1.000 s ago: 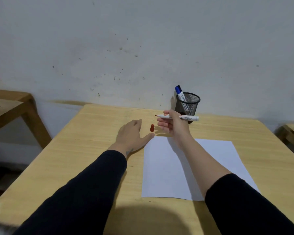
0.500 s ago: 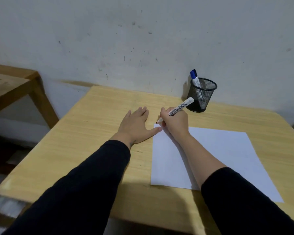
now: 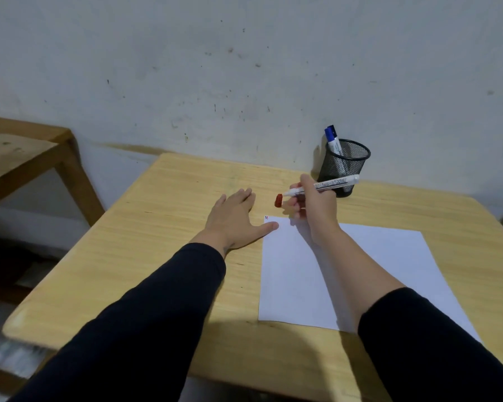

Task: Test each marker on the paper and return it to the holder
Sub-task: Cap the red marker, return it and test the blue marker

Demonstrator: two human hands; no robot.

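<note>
**Marker lifted above paper's far-left corner**

White marker (image 3: pixel 325 185) gripped in right hand (image 3: pixel 314 207), tip pointing left at red cap (image 3: pixel 278 200) on table (image 3: pixel 169 256). Tip itself hard to make out. Left hand (image 3: pixel 233 221) flat, fingers spread, thumb touching paper (image 3: pixel 296 285). Blue marker (image 3: pixel 333 140) in mesh holder (image 3: pixel 343 169), far right.

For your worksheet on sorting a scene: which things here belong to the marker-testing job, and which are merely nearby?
Part of the job:
white marker in the right hand
red cap
paper
mesh holder
blue marker
left hand

Just nearby:
wooden bench
wall
</note>
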